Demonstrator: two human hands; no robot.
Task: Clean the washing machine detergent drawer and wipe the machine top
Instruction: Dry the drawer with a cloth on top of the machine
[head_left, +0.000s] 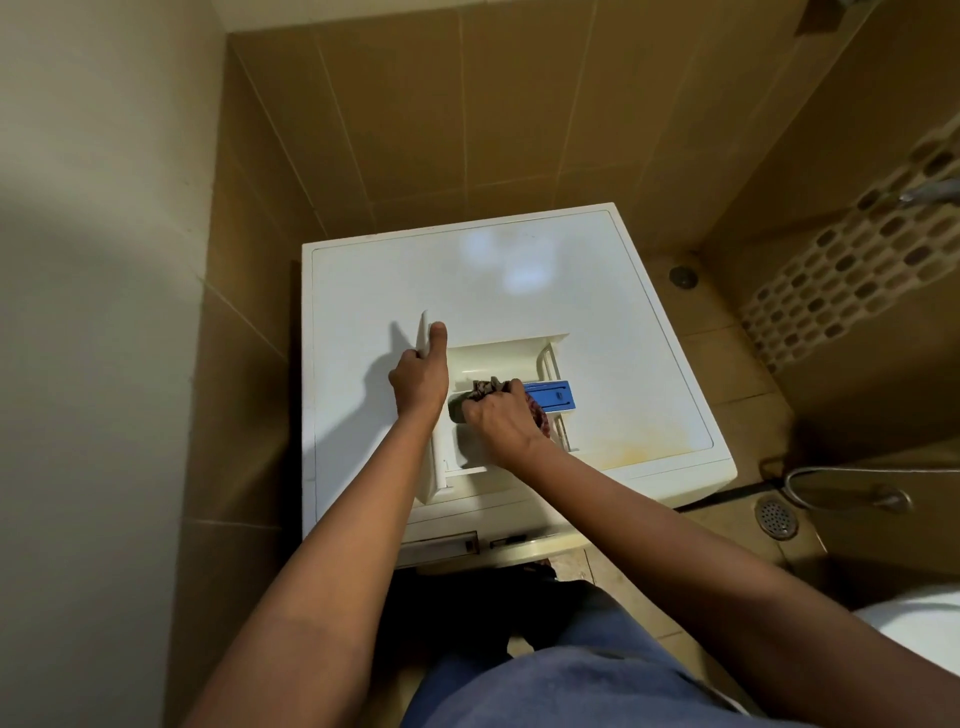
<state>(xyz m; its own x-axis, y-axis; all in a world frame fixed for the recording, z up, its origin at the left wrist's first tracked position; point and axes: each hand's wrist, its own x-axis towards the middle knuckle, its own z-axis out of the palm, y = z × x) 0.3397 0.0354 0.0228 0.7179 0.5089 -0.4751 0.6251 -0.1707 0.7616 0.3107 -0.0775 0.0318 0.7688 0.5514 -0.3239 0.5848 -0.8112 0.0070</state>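
The white detergent drawer (498, 358) lies on the white washing machine top (519, 280), taken out of its slot. A blue insert (553, 395) sits in its right compartment. My left hand (418, 376) grips the drawer's front panel (423, 332) at the left end, thumb pointing up along it. My right hand (498, 421) holds a bunched dark patterned cloth (488, 387) and presses it into the drawer's middle compartment. The cloth is mostly hidden under my fingers.
Tan tiled walls close in behind and on both sides of the machine. The open drawer slot (447, 543) shows on the machine's front. A floor drain (775, 517) and a metal hose (831, 475) lie to the right. Yellowish stains (644, 441) mark the top's front right.
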